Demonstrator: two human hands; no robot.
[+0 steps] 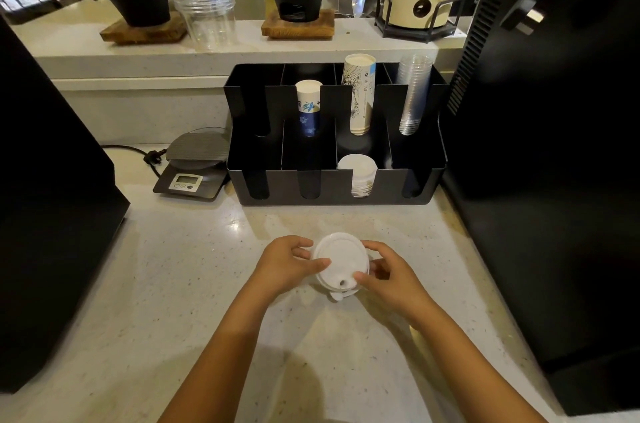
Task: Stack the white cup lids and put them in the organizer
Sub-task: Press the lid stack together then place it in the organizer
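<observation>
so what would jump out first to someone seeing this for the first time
Both hands, left hand and right hand, hold a stack of white lids over the pale counter. Behind them sits a black organizer holding cup stacks and more lids in a front slot.

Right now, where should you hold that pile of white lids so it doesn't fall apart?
Grip the stack of round white plastic cup lids by its rim on opposite sides, left hand and right hand coming in from either side. The flat, round lids would probably slide apart otherwise.
</observation>
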